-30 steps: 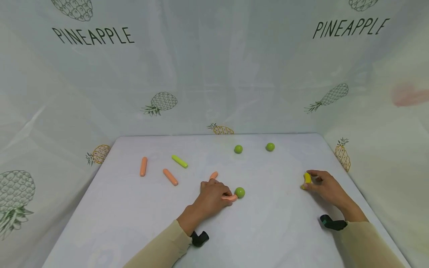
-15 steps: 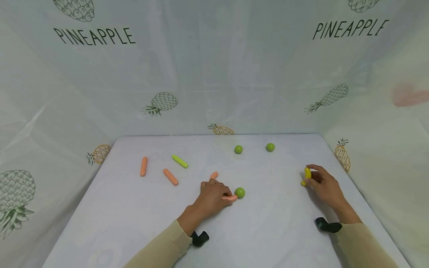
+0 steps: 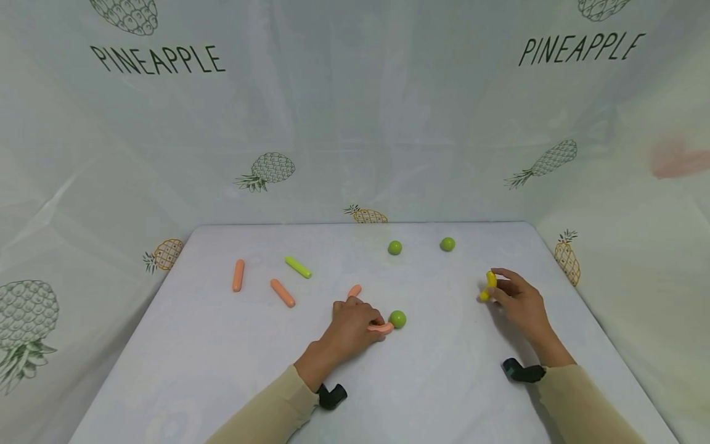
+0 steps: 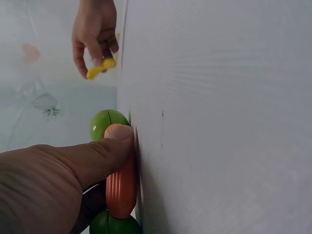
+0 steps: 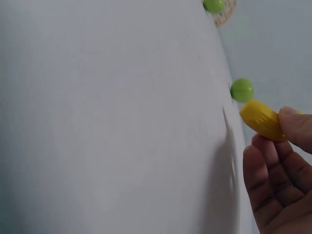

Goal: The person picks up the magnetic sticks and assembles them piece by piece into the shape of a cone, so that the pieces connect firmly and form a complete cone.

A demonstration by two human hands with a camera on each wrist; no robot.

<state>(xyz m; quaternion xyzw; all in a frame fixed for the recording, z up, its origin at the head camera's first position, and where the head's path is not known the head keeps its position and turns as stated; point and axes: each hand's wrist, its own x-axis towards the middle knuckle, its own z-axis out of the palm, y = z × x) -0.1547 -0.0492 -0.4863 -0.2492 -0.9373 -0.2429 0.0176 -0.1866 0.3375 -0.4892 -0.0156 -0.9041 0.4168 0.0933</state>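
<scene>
My left hand (image 3: 355, 324) pinches a salmon-coloured, slightly curved, ribbed piece (image 3: 381, 328) low over the white table. A green ball (image 3: 397, 319) sits right at the piece's far end. In the left wrist view a second green ball (image 4: 116, 224) shows at its other end, hidden under the hand in the head view. Another salmon piece (image 3: 354, 290) sticks out beyond the left fingers. Over the table's right side, my right hand (image 3: 520, 303) holds a curved yellow piece (image 3: 490, 286) between thumb and fingers. Its shadow falls on the table below.
Two salmon sticks (image 3: 238, 275) (image 3: 283, 293) and a lime-green stick (image 3: 297, 267) lie at the left of the table (image 3: 444, 382). Two green balls (image 3: 395, 247) (image 3: 447, 244) rest near the back edge. A pineapple-print curtain (image 3: 355, 123) hangs behind the table.
My right hand has carried the yellow piece leftward and farther from me, raising it off the table. The left hand and its salmon piece have stayed in place.
</scene>
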